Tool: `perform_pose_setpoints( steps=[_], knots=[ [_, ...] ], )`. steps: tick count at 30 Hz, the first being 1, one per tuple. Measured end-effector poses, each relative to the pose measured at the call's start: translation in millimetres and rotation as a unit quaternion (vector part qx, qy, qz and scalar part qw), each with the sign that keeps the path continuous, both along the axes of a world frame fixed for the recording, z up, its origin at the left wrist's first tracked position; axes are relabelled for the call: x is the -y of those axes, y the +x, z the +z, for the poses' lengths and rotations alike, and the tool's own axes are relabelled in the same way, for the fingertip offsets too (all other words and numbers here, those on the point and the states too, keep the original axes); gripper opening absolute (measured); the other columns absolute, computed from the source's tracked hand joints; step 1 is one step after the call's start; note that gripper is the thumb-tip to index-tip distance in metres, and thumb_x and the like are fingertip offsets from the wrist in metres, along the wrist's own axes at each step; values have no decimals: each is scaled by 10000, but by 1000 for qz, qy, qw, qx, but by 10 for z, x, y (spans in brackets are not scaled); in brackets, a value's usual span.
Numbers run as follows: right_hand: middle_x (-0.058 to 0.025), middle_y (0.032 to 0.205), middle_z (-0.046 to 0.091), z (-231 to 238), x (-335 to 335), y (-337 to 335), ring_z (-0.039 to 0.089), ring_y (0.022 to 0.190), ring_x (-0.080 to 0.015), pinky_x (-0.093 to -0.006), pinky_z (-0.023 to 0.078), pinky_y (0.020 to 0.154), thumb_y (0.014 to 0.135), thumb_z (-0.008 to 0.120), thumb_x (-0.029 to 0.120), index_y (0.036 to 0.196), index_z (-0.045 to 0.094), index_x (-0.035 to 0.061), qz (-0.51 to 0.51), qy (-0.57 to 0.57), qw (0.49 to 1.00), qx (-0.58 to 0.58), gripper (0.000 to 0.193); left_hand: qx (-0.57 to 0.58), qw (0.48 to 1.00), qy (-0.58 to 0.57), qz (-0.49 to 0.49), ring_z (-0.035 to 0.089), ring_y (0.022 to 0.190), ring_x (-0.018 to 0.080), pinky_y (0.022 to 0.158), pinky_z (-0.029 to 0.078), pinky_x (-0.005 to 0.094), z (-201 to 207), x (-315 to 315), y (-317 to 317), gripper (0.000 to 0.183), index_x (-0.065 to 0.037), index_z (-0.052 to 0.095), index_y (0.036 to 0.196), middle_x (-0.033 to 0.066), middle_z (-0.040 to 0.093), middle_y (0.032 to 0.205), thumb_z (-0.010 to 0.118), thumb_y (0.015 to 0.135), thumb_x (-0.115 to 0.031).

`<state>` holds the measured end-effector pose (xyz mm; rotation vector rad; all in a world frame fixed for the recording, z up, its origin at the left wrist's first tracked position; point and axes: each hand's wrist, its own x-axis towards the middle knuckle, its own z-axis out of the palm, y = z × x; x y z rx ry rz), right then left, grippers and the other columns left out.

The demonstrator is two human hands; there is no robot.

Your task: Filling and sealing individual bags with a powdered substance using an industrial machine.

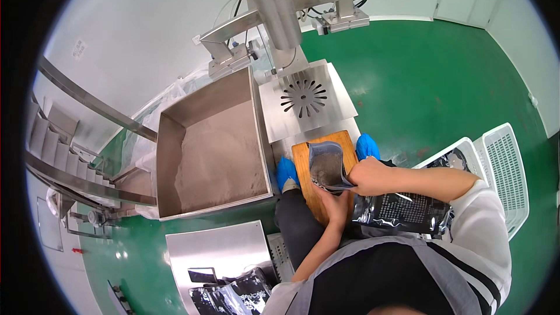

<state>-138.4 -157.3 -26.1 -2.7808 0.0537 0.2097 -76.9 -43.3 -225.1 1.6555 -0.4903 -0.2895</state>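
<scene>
An open-topped pouch (326, 167), silvery grey inside, holds brownish-grey powder and stands upright above a wooden board (301, 163) between my knees. My left hand (332, 203) wraps its near side from below; part of the fingers is hidden by the pouch. At the pouch's right rim, my right hand (370, 176) is closed on the edge. Beneath my right forearm lie glossy black pouches (402, 213) with pale print, near my lap.
A large steel bin (267, 166) of the same powder stands to the left. Ahead is a steel machine with a vertical tube (274, 9) over a slotted plate (303, 97). White baskets (504, 175) sit at right; a steel tray (219, 245) with black pouches lies lower left.
</scene>
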Motion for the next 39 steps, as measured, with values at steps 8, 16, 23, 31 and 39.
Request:
perform_pose_setpoints(
  steps=[8,16,23,31,39],
  knots=[
    [-132,626,604,136,753,121,604,612,-357,-449,471,544,867,527,297,804,595,76,83,-155,983,-51,239,135,990,14,29,512,1101,265,931,414,336,738,-559,818,528,4,431,1275,140,495,1225,495,760,97],
    [-105,680,593,973,1386,1309,593,649,-224,-363,444,611,946,451,251,938,589,50,19,177,941,287,245,265,896,-59,-351,588,818,137,671,477,251,2785,640,1576,314,3,541,1102,103,549,1102,516,796,71],
    [-88,712,628,699,1968,1574,609,716,-238,-367,459,683,935,474,291,949,637,45,-121,91,928,341,295,94,884,69,-453,601,697,112,652,493,248,2238,1397,2678,87,10,613,918,25,624,755,575,850,-28],
    [-136,1210,520,401,1710,1477,516,1102,-319,-366,496,811,845,627,300,1185,526,94,-140,-34,869,473,410,278,935,29,-220,574,619,271,590,448,345,2286,1709,2838,118,22,545,831,138,577,697,599,846,-82],
    [-189,570,541,50,1682,1799,552,553,-381,-432,444,524,862,592,186,683,542,-20,-242,14,870,430,277,394,903,-92,-144,594,801,331,686,478,399,2476,1560,2426,155,27,518,951,193,559,990,595,826,-24]
  ],
)
